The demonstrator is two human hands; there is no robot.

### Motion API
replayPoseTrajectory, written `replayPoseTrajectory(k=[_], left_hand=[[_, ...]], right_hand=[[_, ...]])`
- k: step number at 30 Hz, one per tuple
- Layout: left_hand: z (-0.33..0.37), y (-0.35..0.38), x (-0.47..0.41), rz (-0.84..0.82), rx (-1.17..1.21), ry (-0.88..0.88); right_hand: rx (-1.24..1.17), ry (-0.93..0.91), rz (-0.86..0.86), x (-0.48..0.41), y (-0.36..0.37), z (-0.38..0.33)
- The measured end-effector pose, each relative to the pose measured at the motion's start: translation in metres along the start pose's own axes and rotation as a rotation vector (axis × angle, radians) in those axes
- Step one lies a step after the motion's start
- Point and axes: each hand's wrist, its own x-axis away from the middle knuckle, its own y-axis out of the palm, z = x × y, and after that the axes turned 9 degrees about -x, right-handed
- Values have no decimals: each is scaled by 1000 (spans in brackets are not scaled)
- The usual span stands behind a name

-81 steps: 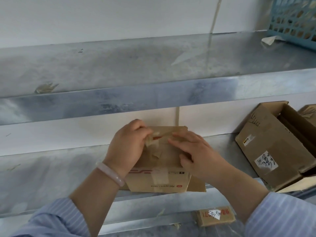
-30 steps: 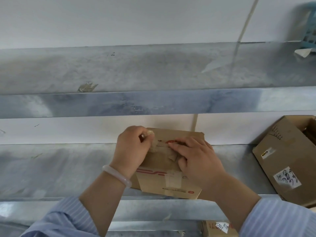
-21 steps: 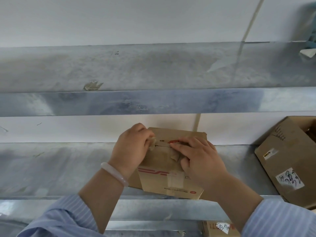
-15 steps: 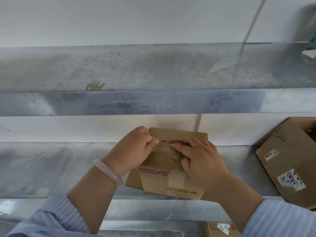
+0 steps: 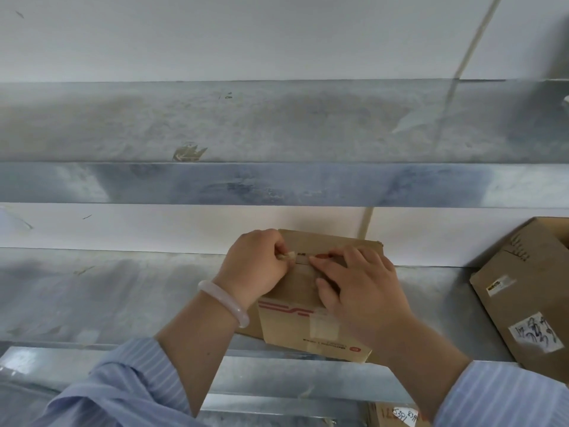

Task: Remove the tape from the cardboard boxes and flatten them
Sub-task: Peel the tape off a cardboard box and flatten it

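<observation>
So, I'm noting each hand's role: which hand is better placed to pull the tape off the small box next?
Left, probably. The left hand pinches the crumpled tape end at the top seam of the small box, so its grip is set. The right hand presses fingers on the top, bracing it.

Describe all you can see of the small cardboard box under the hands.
The small cardboard box is brown, with red stripes, a red logo and clear tape on its near face. It sits on the metal shelf, overhanging the edge. The left hand pinches peeled tape at its top; the right hand presses it down.
</observation>
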Motion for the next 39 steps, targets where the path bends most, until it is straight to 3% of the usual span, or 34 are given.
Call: replayPoseTrajectory(k=[2, 6, 8, 11, 13, 15, 19, 23, 27, 30, 37, 39], left_hand=[[-6, 5, 1, 55, 76, -69], [-24, 12, 3, 132, 502, -366], [-33, 16, 7, 232, 352, -257], [-37, 23, 12, 331, 66, 45], [-38, 22, 11, 285, 88, 57], [-38, 14, 10, 173, 219, -63], [-36, -4, 12, -154, 765, -293], [-33, 4, 10, -114, 791, -380], [-34, 5, 10, -255, 892, -494], [-39, 5, 10, -259, 954, -500], [-39, 12, 15, -329, 1383, -642], [-37, 21, 16, -243, 1235, -624]], right_hand=[[1, -6, 8, 1, 1, 1], [-3, -15, 38, 1, 2, 3], [-3, -17, 49, 1, 3, 2], [8, -9, 43, 1, 3, 2], [16, -5, 36, 2, 3, 3], [10, -7, 28, 2, 3, 3], [16, -7, 12, 1, 2, 2], [7, -3, 27, 1, 2, 2], [6, -4, 15, 1, 3, 3], [12, -9, 5, 2, 2, 3], [-2, -11, 17, 2, 1, 3], [-6, -14, 22, 2, 1, 3]])
